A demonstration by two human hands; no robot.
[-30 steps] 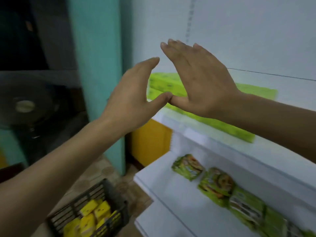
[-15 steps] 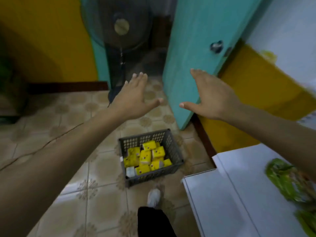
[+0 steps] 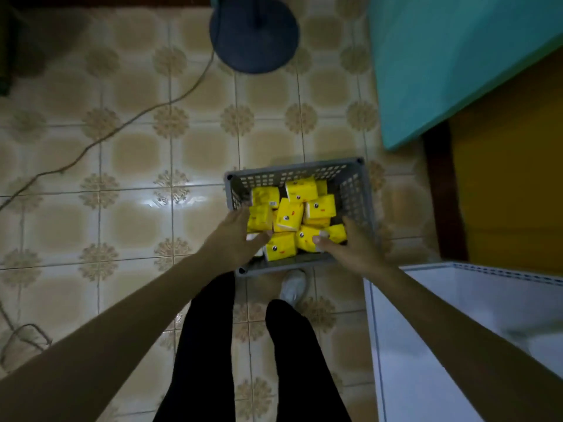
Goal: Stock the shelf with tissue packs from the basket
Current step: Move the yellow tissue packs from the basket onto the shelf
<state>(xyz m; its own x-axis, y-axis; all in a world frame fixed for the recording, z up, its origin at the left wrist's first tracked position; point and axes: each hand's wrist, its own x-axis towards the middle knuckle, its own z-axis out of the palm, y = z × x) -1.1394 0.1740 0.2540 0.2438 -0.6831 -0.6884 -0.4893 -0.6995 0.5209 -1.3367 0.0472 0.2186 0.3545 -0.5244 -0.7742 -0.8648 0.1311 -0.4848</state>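
1. Tissue packs [image 3: 289, 214], yellow with small printed faces, are lying jumbled in the grey basket [image 3: 292, 172] on the floor, and both hands are reaching down into it.
2. The left hand [image 3: 234, 236] is spreading wide against the left side of the heap. Its fingers are running straight along the basket's left wall and its thumb is stretching toward a near pack. It is gripping nothing.
3. The right hand [image 3: 356, 245] is spreading the same way on the right side, its thumb tip touching a near pack. It is gripping nothing either.
4. The nearest packs are sitting between the two thumbs.
5. A white shoe [image 3: 292, 288] is standing just beside the basket's near rim.
6. The white shelf [image 3: 457, 300] edge is running close under the right forearm, near the basket's right corner. A teal door [image 3: 441, 56] is closing in the far right.
7. Tiled floor [image 3: 134, 214] is stretching open to the left, with a cable [image 3: 122, 129] trailing across it. A round fan base [image 3: 254, 35] is standing well beyond the far rim.
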